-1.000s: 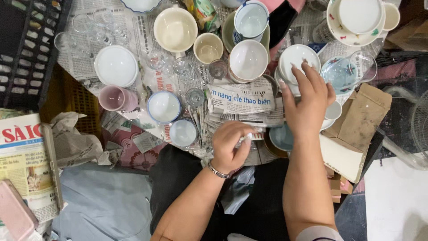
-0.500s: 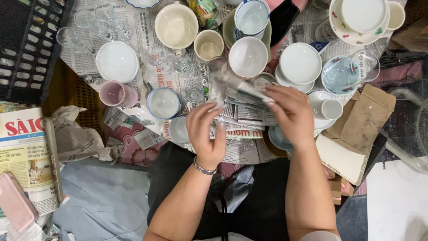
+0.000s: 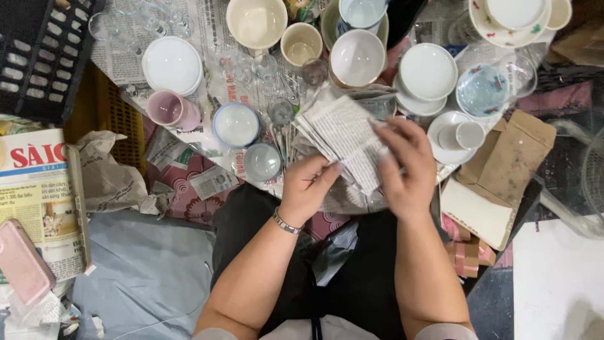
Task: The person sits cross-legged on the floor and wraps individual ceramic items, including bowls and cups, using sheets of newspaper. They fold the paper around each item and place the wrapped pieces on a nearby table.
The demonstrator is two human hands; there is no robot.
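Observation:
My left hand (image 3: pixel 308 186) and my right hand (image 3: pixel 407 165) both grip a folded sheet of newspaper (image 3: pixel 345 132), held over the middle of the spread. The paper looks wrapped around something I cannot make out. Just beyond it stand a white bowl (image 3: pixel 357 56) and a white saucer stack (image 3: pixel 428 70). A small glass dish (image 3: pixel 262 161) sits left of my left hand. A small white cup on a saucer (image 3: pixel 469 134) lies right of my right hand.
Bowls, cups and clear glasses crowd the newspaper-covered surface, including a cream bowl (image 3: pixel 257 21), a white plate (image 3: pixel 172 64) and a pink cup (image 3: pixel 170 108). A black crate (image 3: pixel 38 56) stands at far left, brown cardboard (image 3: pixel 506 160) at right, a pink phone (image 3: pixel 22 263) bottom left.
My right hand left the saucer stack and came back to the middle. Both hands lifted the newspaper sheet and folded it around something between them.

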